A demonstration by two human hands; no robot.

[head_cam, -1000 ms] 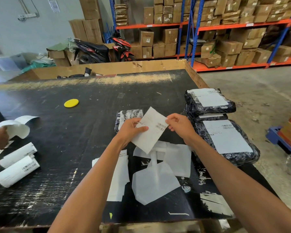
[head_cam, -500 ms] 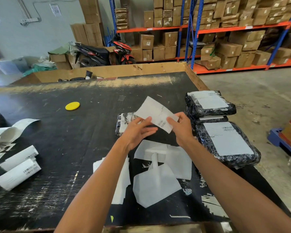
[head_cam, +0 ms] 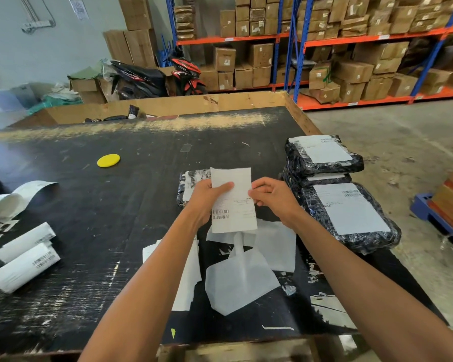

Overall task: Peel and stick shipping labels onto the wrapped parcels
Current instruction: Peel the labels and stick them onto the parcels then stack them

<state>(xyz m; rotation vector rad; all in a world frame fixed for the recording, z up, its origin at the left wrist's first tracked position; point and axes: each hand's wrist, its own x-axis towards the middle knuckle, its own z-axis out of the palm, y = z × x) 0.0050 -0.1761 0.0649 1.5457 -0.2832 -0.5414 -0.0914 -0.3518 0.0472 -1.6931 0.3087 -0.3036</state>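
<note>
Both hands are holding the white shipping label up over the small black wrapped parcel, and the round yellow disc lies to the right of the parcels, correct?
Not quite. The head view shows the round yellow disc lying left of the parcels, farther back on the black table. The rest holds: the left hand and right hand hold the white shipping label over the small black wrapped parcel.

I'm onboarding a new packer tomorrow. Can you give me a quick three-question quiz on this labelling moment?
1. True or false: both hands hold the shipping label.
2. The yellow disc lies: A) beside the left hand, B) far left on the table, C) on a parcel.
3. How many labelled parcels sit beside the right hand?

Key: 1 true; 2 B; 3 three, stacked.
</note>
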